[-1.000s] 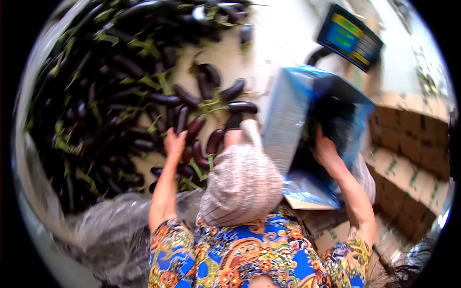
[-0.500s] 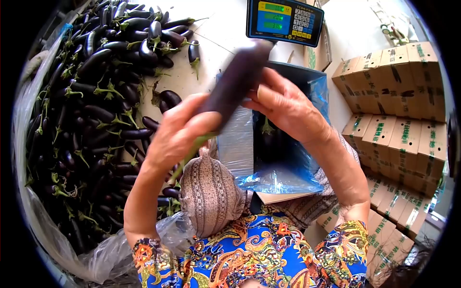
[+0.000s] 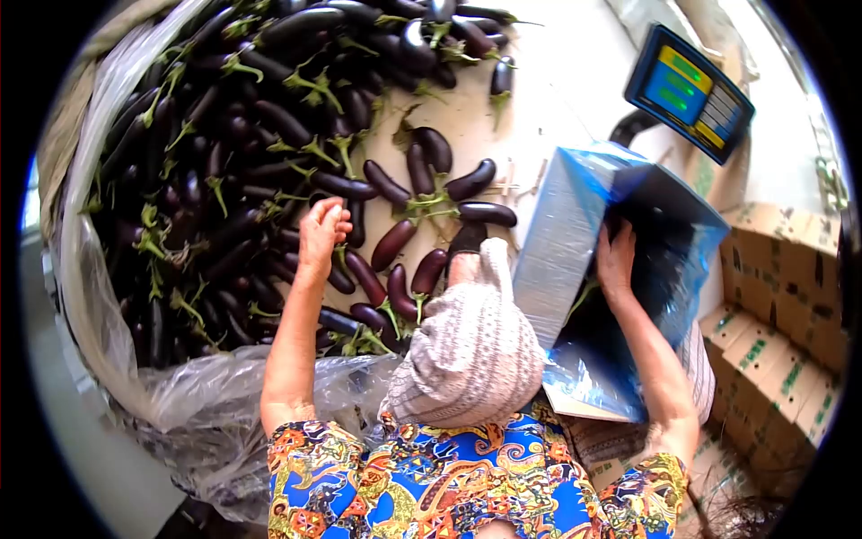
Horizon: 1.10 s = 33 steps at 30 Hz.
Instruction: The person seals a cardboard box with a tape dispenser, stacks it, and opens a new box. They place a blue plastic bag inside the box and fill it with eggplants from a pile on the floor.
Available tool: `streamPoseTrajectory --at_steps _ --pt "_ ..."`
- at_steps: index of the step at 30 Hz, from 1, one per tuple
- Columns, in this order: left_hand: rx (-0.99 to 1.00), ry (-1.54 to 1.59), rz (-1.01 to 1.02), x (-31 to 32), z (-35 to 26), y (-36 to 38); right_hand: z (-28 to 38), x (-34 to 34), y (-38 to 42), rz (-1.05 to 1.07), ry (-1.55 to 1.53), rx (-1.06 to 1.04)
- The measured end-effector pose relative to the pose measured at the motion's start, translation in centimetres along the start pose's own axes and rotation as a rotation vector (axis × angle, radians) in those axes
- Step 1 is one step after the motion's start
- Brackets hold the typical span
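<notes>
My left hand [image 3: 321, 235] is over the right side of the eggplant heap [image 3: 242, 171], its fingers curled in and nothing showing in them. Just beyond its knuckles lies a dark purple eggplant [image 3: 343, 186]. My right hand [image 3: 616, 259] reaches down into a carton [image 3: 561, 207] lined with blue plastic film [image 3: 584, 368]. Its fingers are stretched and apart against dark contents, which shadow makes hard to tell apart. A green stem [image 3: 582, 300] shows inside, left of that hand.
Several loose eggplants [image 3: 391, 244] lie fanned out around my foot [image 3: 467, 241]. A digital scale display [image 3: 690, 92] stands behind the carton. Stacked cardboard boxes [image 3: 781, 269] line the right side. Clear plastic sheeting [image 3: 260, 382] edges the heap.
The eggplant that both hands held up has left them. My left hand moved to the heap, my right hand down into the carton. The view has swung left.
</notes>
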<state>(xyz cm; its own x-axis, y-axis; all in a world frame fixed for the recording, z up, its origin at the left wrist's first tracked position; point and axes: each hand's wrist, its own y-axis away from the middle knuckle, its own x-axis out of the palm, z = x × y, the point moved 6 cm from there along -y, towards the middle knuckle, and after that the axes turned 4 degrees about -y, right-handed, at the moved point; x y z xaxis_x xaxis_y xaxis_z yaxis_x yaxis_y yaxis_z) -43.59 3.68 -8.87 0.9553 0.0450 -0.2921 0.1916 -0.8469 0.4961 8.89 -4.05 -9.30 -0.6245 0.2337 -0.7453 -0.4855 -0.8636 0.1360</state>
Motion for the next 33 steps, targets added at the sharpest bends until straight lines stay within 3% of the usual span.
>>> streamPoseTrajectory --at_steps 3,5,7,11,15,18,21,22,25,26,27,29,31,33 --pt "-0.015 -0.35 -0.069 -2.1 8.6 0.1 -1.5 2.8 -1.2 -0.072 0.173 -0.13" --pt "0.148 -0.644 -0.042 -0.1 12.6 -0.5 -1.0 2.2 -1.0 -0.1 0.239 -0.185" --pt "0.121 -0.68 -0.077 2.7 12.7 0.4 -0.3 1.9 -1.5 0.002 0.348 -0.263" --pt "0.198 -0.697 -0.142 5.2 11.8 -0.2 -2.0 2.7 -3.7 0.043 -0.004 -0.095" --pt "0.129 -0.567 -0.127 6.7 10.4 -1.3 -0.3 1.7 -2.9 0.066 0.115 -0.348" --pt "0.466 -0.641 -0.175 8.3 6.7 -0.8 2.9 0.8 -0.9 0.017 0.014 -0.514" --pt "0.766 -0.674 -0.015 13.8 3.7 0.5 1.8 1.1 -0.4 0.005 0.035 -0.199" --pt "0.801 -0.68 0.061 16.4 3.2 0.8 -1.2 1.7 -1.0 0.004 -0.107 0.035" --pt "0.92 -0.828 0.243 23.7 2.5 0.8 2.2 1.3 -0.1 -0.056 0.1 -0.179" --pt "1.005 -0.952 0.209 26.0 4.1 -0.1 3.6 0.4 -0.3 0.067 0.001 -0.202" --pt "1.039 -1.119 0.095 27.7 5.7 -1.1 1.7 0.1 -0.4 0.075 -0.168 -0.139" --pt "1.045 -1.234 0.113 29.1 6.1 -2.2 3.5 -1.4 0.4 0.085 -0.413 0.182" --pt "0.999 -1.12 0.258 28.1 3.5 -1.9 3.9 -2.5 1.0 0.141 -0.256 0.091" --pt "0.924 -0.94 0.242 26.0 1.3 -2.1 3.7 -3.7 1.1 0.103 -0.265 0.087"
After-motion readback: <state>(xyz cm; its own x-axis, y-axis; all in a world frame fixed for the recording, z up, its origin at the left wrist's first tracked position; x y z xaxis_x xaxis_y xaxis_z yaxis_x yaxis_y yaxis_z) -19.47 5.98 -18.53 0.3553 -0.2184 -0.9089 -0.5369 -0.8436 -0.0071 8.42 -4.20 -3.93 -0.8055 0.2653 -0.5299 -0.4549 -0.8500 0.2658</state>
